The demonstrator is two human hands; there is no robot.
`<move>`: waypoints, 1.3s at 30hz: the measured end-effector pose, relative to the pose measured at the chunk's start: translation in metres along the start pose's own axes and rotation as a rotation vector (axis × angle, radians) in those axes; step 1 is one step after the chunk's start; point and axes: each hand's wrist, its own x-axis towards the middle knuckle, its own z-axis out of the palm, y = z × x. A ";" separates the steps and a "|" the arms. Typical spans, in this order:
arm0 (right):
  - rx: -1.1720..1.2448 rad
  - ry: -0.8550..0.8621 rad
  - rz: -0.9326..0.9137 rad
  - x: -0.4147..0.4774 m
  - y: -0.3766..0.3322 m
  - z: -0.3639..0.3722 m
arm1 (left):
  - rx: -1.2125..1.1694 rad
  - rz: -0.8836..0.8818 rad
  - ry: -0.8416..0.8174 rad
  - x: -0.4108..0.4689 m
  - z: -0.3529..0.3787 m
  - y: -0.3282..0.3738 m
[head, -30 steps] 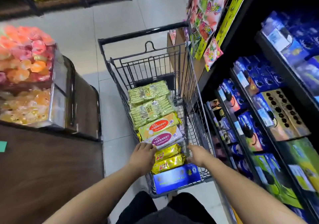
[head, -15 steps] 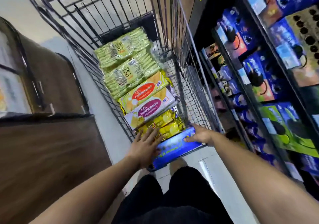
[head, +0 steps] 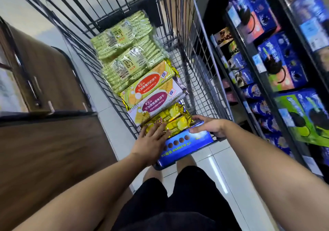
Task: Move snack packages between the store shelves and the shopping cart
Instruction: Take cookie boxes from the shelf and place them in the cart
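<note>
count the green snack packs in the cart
2. The far green pack lies at the cart's far end; the near green pack sits just this side, against the yellow pack. Others may be hidden beneath.

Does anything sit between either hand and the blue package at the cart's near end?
Nothing visible does. The left hand rests flat across the blue package and the gold packs; the right hand grips its right end.

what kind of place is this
Most likely a supermarket aisle: a black wire shopping cart holds green, gold and blue snack packages, and the dark shelves beside it carry rows of blue cardboard biscuit boxes with small price tags on the rails.
</note>
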 end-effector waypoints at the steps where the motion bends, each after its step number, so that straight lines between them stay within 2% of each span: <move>1: -0.017 -0.006 -0.002 -0.004 -0.002 0.000 | 0.006 -0.003 -0.014 0.001 -0.004 0.002; 10: -0.129 0.087 -0.076 -0.063 -0.012 0.021 | 0.026 0.010 -0.104 -0.002 -0.043 0.009; 13: -0.135 0.163 -0.115 -0.083 -0.016 0.034 | -0.045 0.040 -0.054 -0.007 -0.056 0.010; 17: -0.221 0.263 -0.144 -0.119 -0.027 0.058 | -0.076 0.178 0.050 -0.017 -0.074 0.016; 23: -0.317 0.469 -0.177 -0.163 -0.039 0.092 | -0.041 0.299 0.056 -0.040 -0.085 0.020; 26: -0.290 0.492 -0.191 -0.194 -0.045 0.094 | -0.041 0.304 0.076 -0.054 -0.082 0.020; 30: -0.146 0.501 -0.214 -0.243 -0.042 0.092 | -0.162 0.273 0.134 -0.070 -0.085 0.024; 35: 0.044 0.523 -0.254 -0.300 -0.022 0.092 | -0.231 0.331 0.341 -0.081 -0.117 0.035; 39: 0.324 0.556 -0.329 -0.338 0.014 0.079 | -0.374 0.381 0.483 -0.091 -0.160 0.066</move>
